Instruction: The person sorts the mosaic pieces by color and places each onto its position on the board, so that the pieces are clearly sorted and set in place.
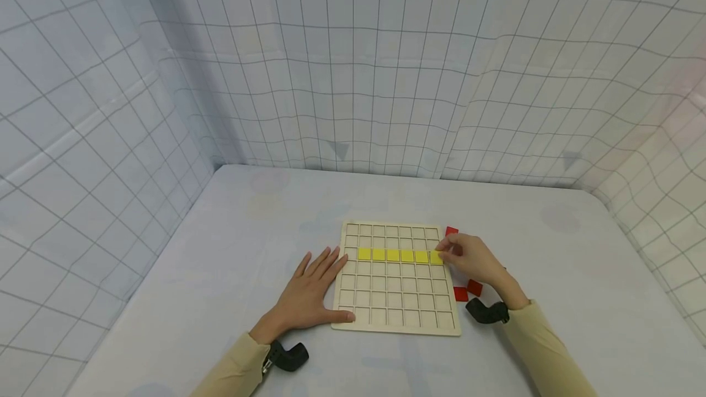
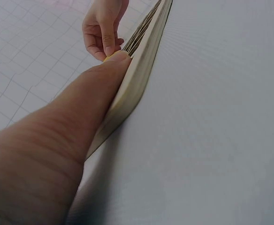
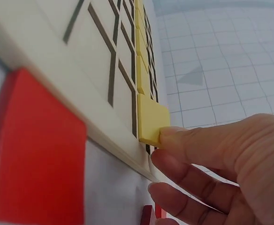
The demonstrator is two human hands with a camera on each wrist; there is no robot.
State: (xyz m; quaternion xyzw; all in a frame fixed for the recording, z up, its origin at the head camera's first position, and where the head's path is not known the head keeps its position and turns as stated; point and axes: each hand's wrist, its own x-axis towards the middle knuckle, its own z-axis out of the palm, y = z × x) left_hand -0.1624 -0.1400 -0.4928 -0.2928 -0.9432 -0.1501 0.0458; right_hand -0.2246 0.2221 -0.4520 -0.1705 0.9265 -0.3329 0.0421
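A cream grid board [image 1: 394,317] with square compartments lies on the table. In its third row from the back, several yellow tiles [image 1: 393,255] sit side by side. My right hand [image 1: 471,257] pinches another yellow tile [image 3: 151,119] between thumb and fingers, over the right end of that row. The right wrist view shows this tile standing a bit higher than its neighbours. My left hand [image 1: 309,296] lies spread along the board's left edge, its fingertips at the rim and its thumb [image 2: 92,89] across the near left corner.
Red tiles [image 1: 460,294] lie loose on the table along the board's right side, one more red tile [image 1: 451,231] near the far right corner. A large red tile face [image 3: 41,150] fills the lower left of the right wrist view. Grid-patterned curtains [image 1: 353,78] surround the white table [image 1: 265,213].
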